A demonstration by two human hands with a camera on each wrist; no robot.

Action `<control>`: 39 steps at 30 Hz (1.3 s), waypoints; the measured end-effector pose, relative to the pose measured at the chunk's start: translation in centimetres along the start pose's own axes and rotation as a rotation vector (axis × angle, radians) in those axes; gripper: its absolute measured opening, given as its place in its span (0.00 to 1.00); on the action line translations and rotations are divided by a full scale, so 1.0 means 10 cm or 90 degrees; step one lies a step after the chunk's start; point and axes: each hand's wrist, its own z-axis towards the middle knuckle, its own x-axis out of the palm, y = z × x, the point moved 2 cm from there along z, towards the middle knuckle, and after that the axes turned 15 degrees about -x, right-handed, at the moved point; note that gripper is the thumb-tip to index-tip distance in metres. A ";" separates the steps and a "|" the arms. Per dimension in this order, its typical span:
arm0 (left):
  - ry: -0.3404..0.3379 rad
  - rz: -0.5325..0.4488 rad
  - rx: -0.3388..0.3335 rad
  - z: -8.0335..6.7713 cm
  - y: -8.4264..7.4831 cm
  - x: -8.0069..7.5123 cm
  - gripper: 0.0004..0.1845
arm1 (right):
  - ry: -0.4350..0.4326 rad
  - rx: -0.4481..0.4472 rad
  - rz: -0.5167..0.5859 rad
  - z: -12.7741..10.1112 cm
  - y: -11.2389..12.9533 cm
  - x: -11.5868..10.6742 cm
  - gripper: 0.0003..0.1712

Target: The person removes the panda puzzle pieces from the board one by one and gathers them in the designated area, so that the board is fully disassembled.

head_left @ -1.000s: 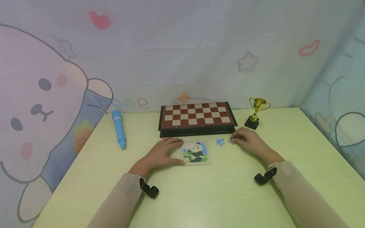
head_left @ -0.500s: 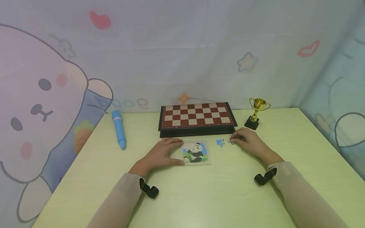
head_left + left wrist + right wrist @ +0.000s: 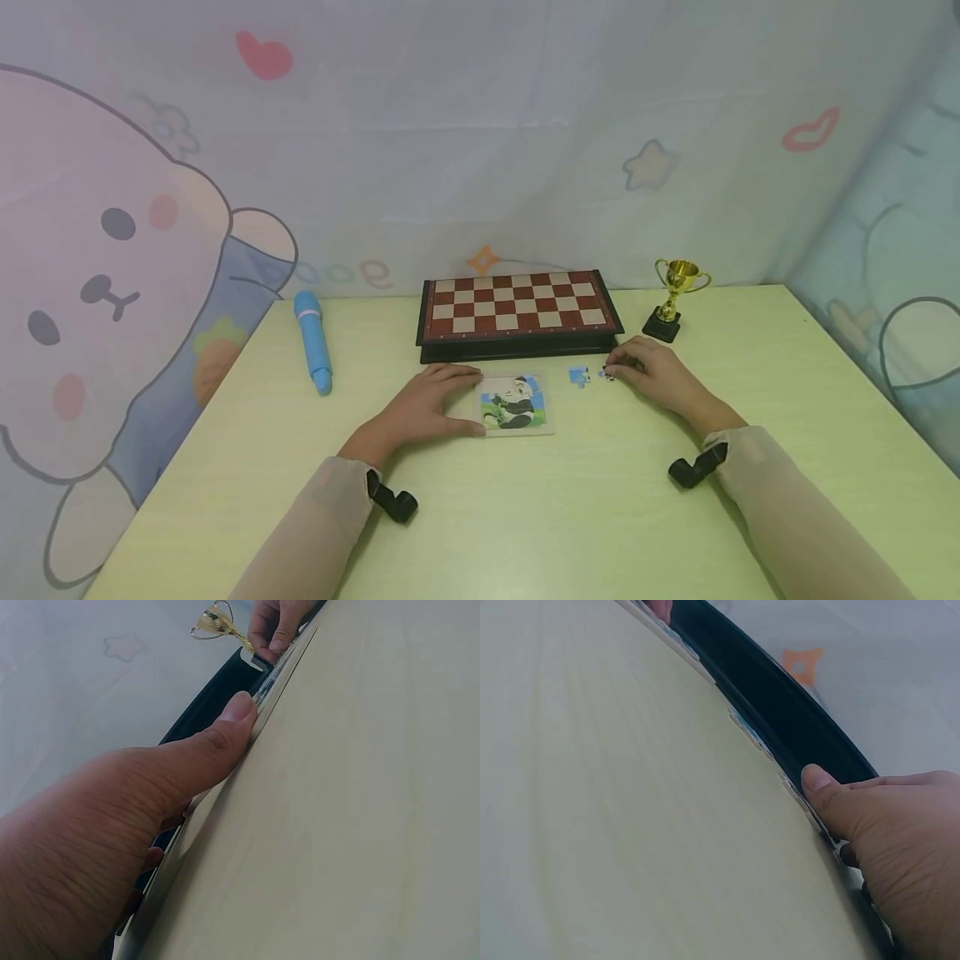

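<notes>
Head view: 2 hands are seen resting on a pale green desk [image 3: 525, 517]. The left hand [image 3: 420, 408] lies flat against the left edge of a panda puzzle [image 3: 515, 402], with the thumb along its near left corner and the fingers spread along its far left corner; nothing is gripped, the fingers being only loosely bent. The puzzle sits near the desk's middle, just in front of a chessboard [image 3: 517, 310], which lies toward the far edge.

The right hand [image 3: 651, 372] rests to the right of the puzzle, fingertips curled down onto a small piece [image 3: 609, 374]. Whether that piece is pinched or merely touched cannot be told from this view. 1 loose blue piece [image 3: 578, 376] lies between the puzzle and the right hand, apart from both.

Left wrist view: the left thumb [image 3: 232, 724] is pressed against the puzzle's rim [image 3: 281, 671]; the right hand [image 3: 279, 626] is seen beyond, fingers bent down over a pale piece.

Right wrist view: the right thumb [image 3: 821, 784] is laid on the desk beside the chessboard's dark edge [image 3: 780, 705]; the piece under it is largely hidden.

A blue pen-like object [image 3: 312, 337] lies toward the far left corner. A gold trophy [image 3: 675, 296] stands upright just right of the chessboard, near the far edge.
</notes>
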 end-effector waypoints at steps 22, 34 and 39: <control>-0.004 -0.005 -0.009 -0.03 0.03 0.00 0.49 | -0.079 -0.052 0.012 0.02 0.00 -0.01 0.07; -0.015 0.002 0.007 0.00 0.00 0.03 0.49 | -0.048 -0.150 0.070 0.21 0.29 0.20 0.11; -0.012 -0.001 0.004 -0.01 0.00 0.01 0.49 | 0.007 -0.155 0.070 0.39 0.46 0.39 0.13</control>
